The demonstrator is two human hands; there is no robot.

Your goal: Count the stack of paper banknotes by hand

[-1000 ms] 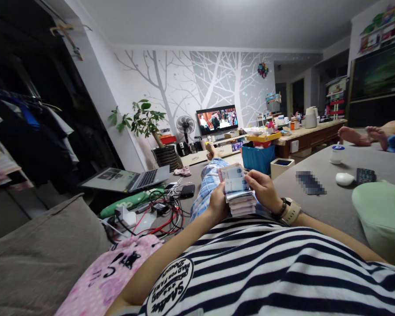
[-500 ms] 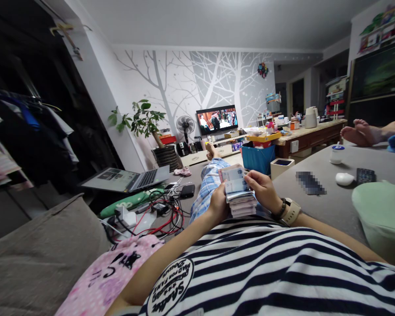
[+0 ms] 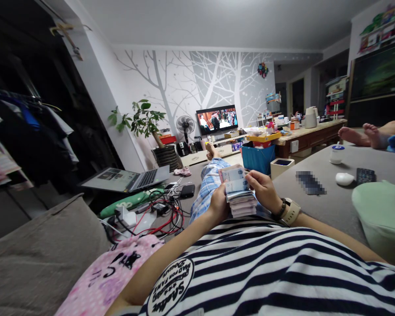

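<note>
1. The banknotes (image 3: 236, 186) are sitting between both hands, just beyond the striped shirt (image 3: 266, 263).
2. The left hand (image 3: 219, 202) is clasping their left edge; steady pressure should help.
3. The right hand (image 3: 263, 188) is pinching their upper right edge, ideally lightly.

An open lane on the gray sofa (image 3: 332, 208) lay between the right hand (image 3: 266, 189) and the pixelated dark object (image 3: 310, 183); toward the far edge a blue-lidded jar (image 3: 337, 155) stood in the way. Left of the plaid trousers (image 3: 200, 197), tangled cables (image 3: 174, 216) and a laptop (image 3: 130, 180) barred passage.
</note>
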